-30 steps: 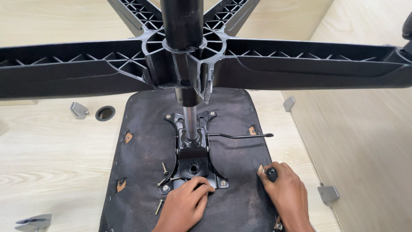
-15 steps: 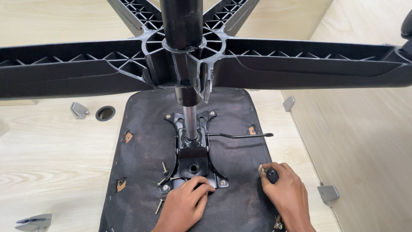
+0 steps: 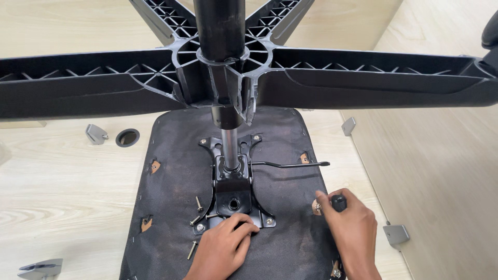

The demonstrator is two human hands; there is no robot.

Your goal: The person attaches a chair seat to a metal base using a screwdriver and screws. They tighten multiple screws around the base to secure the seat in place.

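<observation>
My left hand (image 3: pixel 224 248) presses flat, fingers together, on the steel mounting plate (image 3: pixel 233 194) bolted mid-seat (image 3: pixel 171 207); my right hand (image 3: pixel 348 228) has fingers clamped on a black-handled tool (image 3: pixel 338 201); I judge the plate rigid, heavy, best gripped by its edges.

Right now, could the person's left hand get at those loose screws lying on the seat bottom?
Probably yes. The left hand rests on the metal plate, and the loose screws lie just beside it on the seat underside, with nothing between them.
</observation>
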